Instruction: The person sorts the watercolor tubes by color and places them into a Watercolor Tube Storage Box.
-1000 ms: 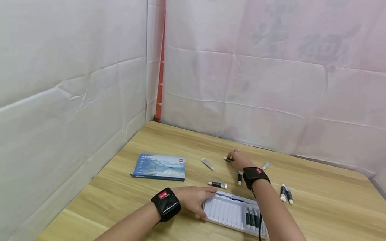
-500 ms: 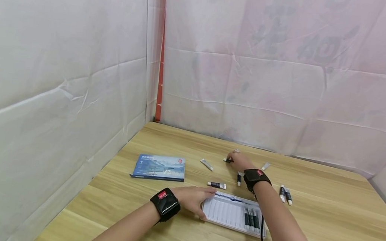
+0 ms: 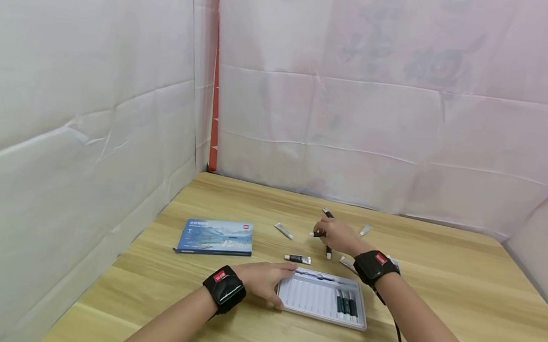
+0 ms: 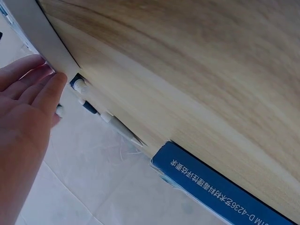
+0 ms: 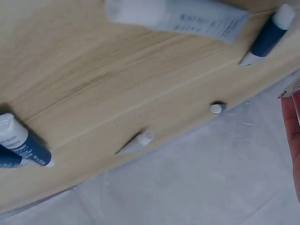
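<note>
My left hand grips the left end of a white slotted plastic tray, thumb at the front and fingers at the back. Several dark paint tubes lie in its right-hand slots, and a paintbrush lies along the back. My right hand is beyond the tray, pinching a dark paint tube with a white cap. In the right wrist view only part of that hand shows at the right edge. One dark tube lies behind it and another just in front.
A blue paint box lies on the wooden table to the left. Loose paint tubes lie about: a silver one, a dark one behind the tray, and one farther back. Sheeted walls border the table.
My right hand has picked up the tube and drawn slightly back, uncovering the tube behind it and the tray's right end. My left hand stays on the tray. The head view has shifted slightly.
</note>
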A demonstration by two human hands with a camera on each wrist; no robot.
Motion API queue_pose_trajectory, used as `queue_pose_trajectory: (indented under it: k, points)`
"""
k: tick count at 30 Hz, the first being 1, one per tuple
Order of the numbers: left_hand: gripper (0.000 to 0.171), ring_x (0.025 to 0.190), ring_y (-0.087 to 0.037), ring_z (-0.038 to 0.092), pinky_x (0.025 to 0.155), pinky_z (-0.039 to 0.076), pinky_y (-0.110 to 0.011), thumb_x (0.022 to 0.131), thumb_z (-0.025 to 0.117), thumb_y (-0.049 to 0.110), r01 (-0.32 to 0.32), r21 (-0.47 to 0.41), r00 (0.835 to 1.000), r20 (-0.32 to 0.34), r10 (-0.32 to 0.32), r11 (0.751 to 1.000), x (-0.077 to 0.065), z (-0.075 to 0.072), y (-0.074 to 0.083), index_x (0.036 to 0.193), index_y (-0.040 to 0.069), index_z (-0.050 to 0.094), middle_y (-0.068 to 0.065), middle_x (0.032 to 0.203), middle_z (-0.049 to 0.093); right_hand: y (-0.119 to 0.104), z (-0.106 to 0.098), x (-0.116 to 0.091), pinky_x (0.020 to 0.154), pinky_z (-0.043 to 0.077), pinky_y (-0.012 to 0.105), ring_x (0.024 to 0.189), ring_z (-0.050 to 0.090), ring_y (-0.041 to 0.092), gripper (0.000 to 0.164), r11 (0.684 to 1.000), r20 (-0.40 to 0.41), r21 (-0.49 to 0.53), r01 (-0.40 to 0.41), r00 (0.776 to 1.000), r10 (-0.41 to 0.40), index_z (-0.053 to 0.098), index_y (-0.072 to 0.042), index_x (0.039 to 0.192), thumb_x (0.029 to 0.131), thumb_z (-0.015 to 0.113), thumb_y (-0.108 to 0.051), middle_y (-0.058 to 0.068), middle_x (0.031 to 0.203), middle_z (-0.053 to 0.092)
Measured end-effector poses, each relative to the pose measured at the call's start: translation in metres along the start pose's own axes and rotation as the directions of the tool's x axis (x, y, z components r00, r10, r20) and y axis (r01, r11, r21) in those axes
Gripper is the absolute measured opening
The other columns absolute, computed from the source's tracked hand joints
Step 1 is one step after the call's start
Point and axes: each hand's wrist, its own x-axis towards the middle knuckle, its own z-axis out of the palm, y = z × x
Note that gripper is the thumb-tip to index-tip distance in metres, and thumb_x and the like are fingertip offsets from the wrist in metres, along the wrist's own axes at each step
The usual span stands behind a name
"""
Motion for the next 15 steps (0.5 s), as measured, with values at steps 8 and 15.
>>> queue_pose_trajectory:
  k: [8, 15]
  points:
    - [0.083, 0.131, -0.012, 0.026, 0.102, 0.024, -0.021, 0.076, 0.073, 0.038, -0.007, 0.01, 1.0, -0.008, 0.007, 1.0, -0.002, -0.001, 0.001, 0.141, 0.002, 0.035, -0.004, 0.148, 0.026, -0.033, -0.012, -0.031, 0.066, 0.049, 0.029, 0.082, 0.057, 0.014, 0.025, 0.995, -0.057, -0.003, 0.104, 0.993, -0.104, 0.066, -0.007, 0.097, 0.074, 0.071, 0.004, 0.001, 0.091, 0.058]
    - [0.084, 0.13, -0.013, 0.027, 0.102, 0.026, -0.022, 0.076, 0.074, 0.038, 0.009, -0.001, 1.0, -0.006, -0.009, 1.0, -0.002, -0.002, 0.002, 0.141, 0.003, 0.034, -0.003, 0.148, 0.026, -0.061, -0.015, -0.061, 0.069, 0.05, 0.024, 0.085, 0.057, 0.012, 0.027, 0.986, -0.049, 0.025, 0.165, 0.985, -0.164, 0.065, -0.008, 0.096, 0.073, 0.073, 0.002, -0.001, 0.095, 0.057]
